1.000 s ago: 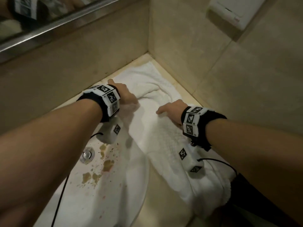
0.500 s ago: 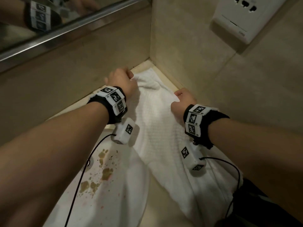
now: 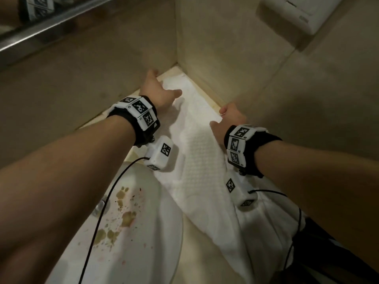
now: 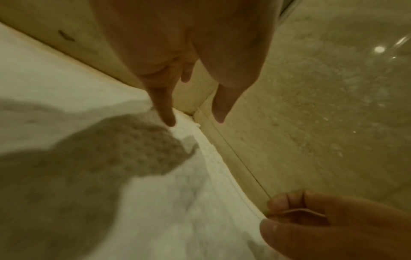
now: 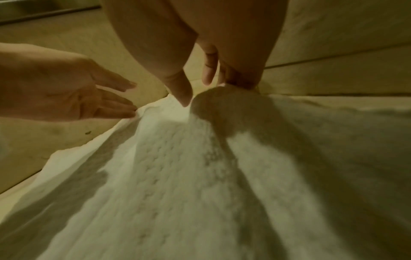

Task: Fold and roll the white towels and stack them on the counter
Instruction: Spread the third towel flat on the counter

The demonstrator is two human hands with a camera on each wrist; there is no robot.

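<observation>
A white towel (image 3: 201, 152) lies lengthwise on the beige counter (image 3: 194, 249), its far end in the wall corner and its near end hanging over the front edge. My left hand (image 3: 159, 93) hovers over the towel's far left corner with straight, spread fingers (image 4: 165, 112) that hold nothing. My right hand (image 3: 225, 117) is at the towel's right edge beside the wall, thumb and curled fingers pinching the hem (image 4: 298, 212). In the right wrist view the towel (image 5: 177, 176) spreads out flat below the palm.
A white sink basin (image 3: 143, 242) with brown stains and a drain (image 3: 100, 208) sits left of the towel. Tiled walls close the corner behind and to the right. A wall socket (image 3: 291, 15) is up right, a mirror rail (image 3: 41, 31) up left.
Both hands have slid along the towel toward the far corner. The left hand has let go of the far corner and spread its fingers. The towel lies flatter.
</observation>
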